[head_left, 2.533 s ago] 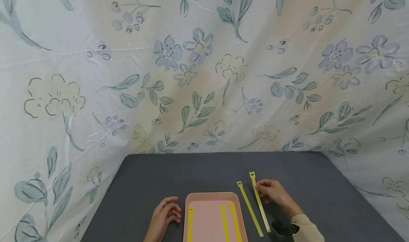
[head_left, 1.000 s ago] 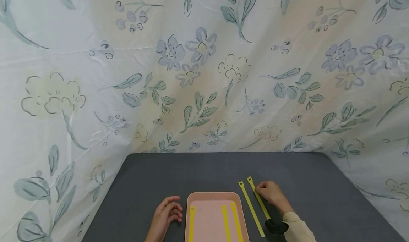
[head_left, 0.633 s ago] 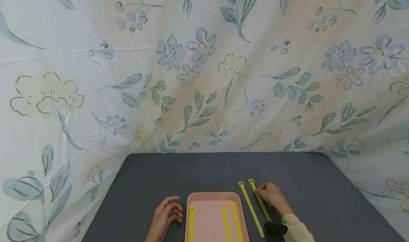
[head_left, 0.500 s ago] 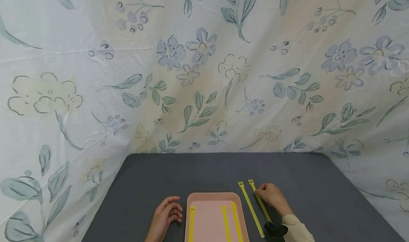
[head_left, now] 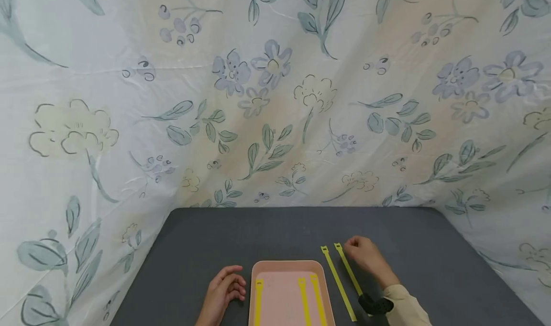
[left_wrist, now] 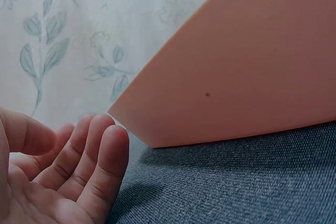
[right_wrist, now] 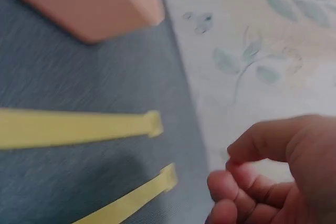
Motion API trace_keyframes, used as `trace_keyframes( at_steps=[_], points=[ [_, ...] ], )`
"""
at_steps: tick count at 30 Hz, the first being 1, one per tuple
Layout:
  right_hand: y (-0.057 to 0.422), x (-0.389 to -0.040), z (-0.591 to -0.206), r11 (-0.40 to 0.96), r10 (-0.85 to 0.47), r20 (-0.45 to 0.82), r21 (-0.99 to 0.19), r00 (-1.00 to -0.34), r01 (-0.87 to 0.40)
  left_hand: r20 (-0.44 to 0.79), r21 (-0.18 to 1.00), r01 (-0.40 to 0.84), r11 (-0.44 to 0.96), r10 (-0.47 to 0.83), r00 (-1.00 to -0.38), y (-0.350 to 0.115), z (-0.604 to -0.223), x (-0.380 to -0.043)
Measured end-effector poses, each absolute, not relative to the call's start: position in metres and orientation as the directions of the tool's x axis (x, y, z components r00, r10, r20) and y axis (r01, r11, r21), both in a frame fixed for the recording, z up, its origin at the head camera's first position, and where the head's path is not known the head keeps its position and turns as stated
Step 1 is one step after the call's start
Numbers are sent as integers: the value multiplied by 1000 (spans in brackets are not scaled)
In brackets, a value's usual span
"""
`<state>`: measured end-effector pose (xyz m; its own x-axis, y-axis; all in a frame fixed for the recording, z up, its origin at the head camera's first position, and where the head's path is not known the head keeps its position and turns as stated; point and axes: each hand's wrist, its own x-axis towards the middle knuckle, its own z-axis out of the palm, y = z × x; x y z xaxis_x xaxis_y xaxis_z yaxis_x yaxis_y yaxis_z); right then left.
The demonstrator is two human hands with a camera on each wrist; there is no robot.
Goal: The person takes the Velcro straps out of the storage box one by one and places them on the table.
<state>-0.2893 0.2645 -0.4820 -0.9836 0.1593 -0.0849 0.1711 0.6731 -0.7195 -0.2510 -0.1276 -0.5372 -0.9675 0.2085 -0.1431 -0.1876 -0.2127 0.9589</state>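
Yellow strap (head_left: 350, 270) on the table (head_left: 215, 235), at two o'clock from the pink tray (head_left: 280, 302), just beside a second strap (head_left: 339, 284). Touched a second ago, now clear of the right grip (head_left: 367, 256): released, raised toward twelve o'clock. Left grip (head_left: 222, 288) relaxed, empty, at the tray's nine o'clock, as before.

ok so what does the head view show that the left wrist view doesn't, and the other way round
Only the head view shows three yellow straps in the pink tray, two more straps beside it, and a cream sleeve. Only the left wrist view shows a small dark spot on the tray's outer side. Both show the left hand, the tray, the dark table and the flowered cloth behind.
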Motion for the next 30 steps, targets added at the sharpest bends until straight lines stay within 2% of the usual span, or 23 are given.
trace_keyframes(
  at_steps=[8,14,30],
  points=[
    [236,-275,-439,653,62,36,-757,-997,13,-144,959,-189,-209,211,-967,-129,-536,-251],
    [218,-266,-419,676,9,46,-737,-999,-28,-139,962,-182,-203,205,-969,-129,-536,-251],
    [185,-253,-424,742,-148,9,-660,-989,-117,-135,961,-181,-208,217,-967,-128,-537,-251]
  ],
)
